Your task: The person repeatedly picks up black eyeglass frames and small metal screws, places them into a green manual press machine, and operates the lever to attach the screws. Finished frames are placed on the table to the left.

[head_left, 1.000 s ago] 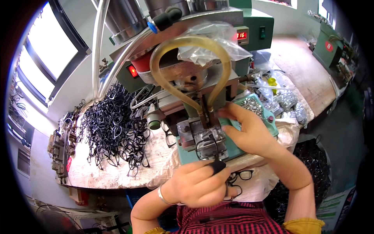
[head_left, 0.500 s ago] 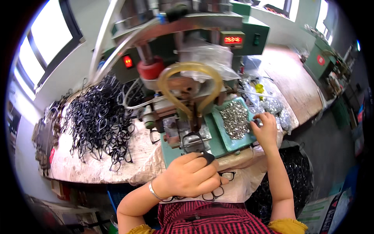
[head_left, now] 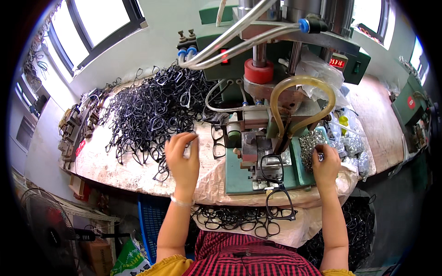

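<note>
My left hand (head_left: 182,158) is raised beside a large pile of black eyeglass frames (head_left: 152,108). Its fingers curve toward the thumb with a gap between them, and I see nothing held. Over the teal tray (head_left: 301,172) of small silvery metal parts (head_left: 311,143), my right hand (head_left: 327,166) has thumb and forefinger pinched together; anything between them is too small to make out. A black eyeglass frame (head_left: 282,215) hangs at the front of the press (head_left: 260,118), with one rim against its metal fixture and the other below the table edge.
More eyeglass frames (head_left: 230,218) lie on the covered ledge before me. A single frame (head_left: 218,146) rests left of the press. Clear bags of parts (head_left: 353,145) stand behind the tray. A blue crate (head_left: 154,225) and a fan (head_left: 50,230) are at lower left.
My left hand has left the press front and moved up and left toward the pile. My right hand remains at the tray of metal parts. The whole view has shifted left.
</note>
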`<state>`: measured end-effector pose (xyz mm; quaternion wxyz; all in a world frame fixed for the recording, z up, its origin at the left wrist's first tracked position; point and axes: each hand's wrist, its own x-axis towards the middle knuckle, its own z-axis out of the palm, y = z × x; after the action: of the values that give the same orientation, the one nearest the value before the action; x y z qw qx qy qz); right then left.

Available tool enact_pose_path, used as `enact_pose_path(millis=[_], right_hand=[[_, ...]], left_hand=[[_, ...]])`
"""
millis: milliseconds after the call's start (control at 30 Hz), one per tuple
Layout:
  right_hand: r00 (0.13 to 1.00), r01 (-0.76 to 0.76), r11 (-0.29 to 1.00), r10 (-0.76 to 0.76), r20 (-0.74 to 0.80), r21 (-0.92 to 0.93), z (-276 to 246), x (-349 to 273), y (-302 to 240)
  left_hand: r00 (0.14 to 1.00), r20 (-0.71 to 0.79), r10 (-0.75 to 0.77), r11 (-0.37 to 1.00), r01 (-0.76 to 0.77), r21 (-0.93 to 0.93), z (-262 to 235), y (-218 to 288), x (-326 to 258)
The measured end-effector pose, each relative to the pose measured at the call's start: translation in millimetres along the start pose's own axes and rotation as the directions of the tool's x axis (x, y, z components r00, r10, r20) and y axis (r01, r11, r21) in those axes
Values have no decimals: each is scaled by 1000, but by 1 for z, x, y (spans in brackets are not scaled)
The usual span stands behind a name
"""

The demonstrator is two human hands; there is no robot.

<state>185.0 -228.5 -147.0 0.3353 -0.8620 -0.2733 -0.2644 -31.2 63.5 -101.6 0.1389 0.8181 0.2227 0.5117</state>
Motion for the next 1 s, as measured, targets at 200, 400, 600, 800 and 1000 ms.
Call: enact_pose_path(millis=[200,400,600,800,1000], right_hand=[[990,-142,965,138,37,222,12,11,-17],[984,-174,964,178,-4,199,-27,-33,29],[911,-402,814,401,94,420,-71,-56,23],[981,-167,714,53,186,680,-31,9,-70],[958,-281,395,168,232,874,3,9,-105]], left_hand=[[966,259,-10,910,-98,402,112,-85,-16],[857,443,-262,963,264,57,77,-98,-23],[653,377,-657,337,702,-628,-76,-139,-29],[634,342,-694,339,706,-622,-27,-172,-63],[733,362,-577,130,519,-845,0,-72,-44]])
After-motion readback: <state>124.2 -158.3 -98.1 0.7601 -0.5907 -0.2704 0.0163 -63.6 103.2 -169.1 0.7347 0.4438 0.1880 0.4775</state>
